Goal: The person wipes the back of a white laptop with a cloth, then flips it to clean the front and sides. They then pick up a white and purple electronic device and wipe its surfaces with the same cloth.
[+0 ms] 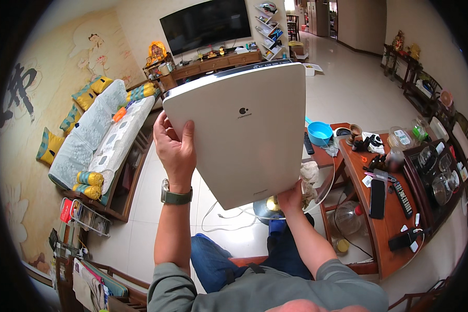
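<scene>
A large, flat-fronted white appliance, apparently an air purifier (pixel 238 136), is held up before me, its dark control strip along the far top edge. My left hand (pixel 175 144) grips its left side, thumb on the front face and fingers behind the edge. Low on the right, my right hand (pixel 291 197) holds the bottom corner, its fingers partly hidden behind the casing. A crumpled whitish cloth (pixel 309 175) shows just beyond that corner. On the floor below lies a pale cable (pixel 234 222), beside a round dark base (pixel 263 210) that the appliance partly covers.
At right, a wooden table (pixel 355 171) carries a smartphone (pixel 377 198), a remote control (pixel 403 199) and several small things. A blue plastic dipper (pixel 319 133) rests at its far end. A large plastic bottle (pixel 349 216) stands below. A covered sofa (pixel 113 144) is at left.
</scene>
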Available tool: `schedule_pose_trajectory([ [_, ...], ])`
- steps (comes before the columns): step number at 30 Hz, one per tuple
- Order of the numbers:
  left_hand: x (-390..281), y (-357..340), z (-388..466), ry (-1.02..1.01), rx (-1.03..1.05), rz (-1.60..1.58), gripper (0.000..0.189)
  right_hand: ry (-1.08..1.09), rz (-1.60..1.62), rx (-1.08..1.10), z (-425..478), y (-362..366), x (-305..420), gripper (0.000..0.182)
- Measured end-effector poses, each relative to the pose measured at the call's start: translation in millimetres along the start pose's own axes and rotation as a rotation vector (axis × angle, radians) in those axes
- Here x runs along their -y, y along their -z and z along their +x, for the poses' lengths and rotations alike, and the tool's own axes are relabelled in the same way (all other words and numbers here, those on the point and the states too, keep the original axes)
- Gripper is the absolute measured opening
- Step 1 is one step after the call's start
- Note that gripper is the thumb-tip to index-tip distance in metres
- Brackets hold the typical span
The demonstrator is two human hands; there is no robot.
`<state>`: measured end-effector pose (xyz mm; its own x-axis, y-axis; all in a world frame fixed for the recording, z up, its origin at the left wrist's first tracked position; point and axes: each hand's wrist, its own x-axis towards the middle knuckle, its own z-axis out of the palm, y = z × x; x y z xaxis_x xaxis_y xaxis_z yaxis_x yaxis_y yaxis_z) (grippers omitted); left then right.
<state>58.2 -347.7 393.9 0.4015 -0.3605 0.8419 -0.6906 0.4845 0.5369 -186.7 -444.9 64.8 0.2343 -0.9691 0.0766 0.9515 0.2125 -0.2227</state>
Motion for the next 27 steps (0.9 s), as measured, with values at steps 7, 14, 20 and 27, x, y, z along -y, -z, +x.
schedule_pose_trajectory([
  [7,-3,8,6,0.014,0.103,-0.078,0.056,0.010,-0.031,-0.027,18,-5,4,0.063],
  [14,-2,15,0,-0.045,0.049,-0.123,0.054,-0.058,-0.712,-0.049,28,30,28,0.056],
  [20,21,16,-4,-0.076,0.052,-0.236,0.058,-0.005,-1.216,0.083,25,22,45,0.039],
  [27,19,17,-16,-0.106,0.050,-0.263,0.061,0.167,-1.669,0.141,21,0,59,0.036],
])
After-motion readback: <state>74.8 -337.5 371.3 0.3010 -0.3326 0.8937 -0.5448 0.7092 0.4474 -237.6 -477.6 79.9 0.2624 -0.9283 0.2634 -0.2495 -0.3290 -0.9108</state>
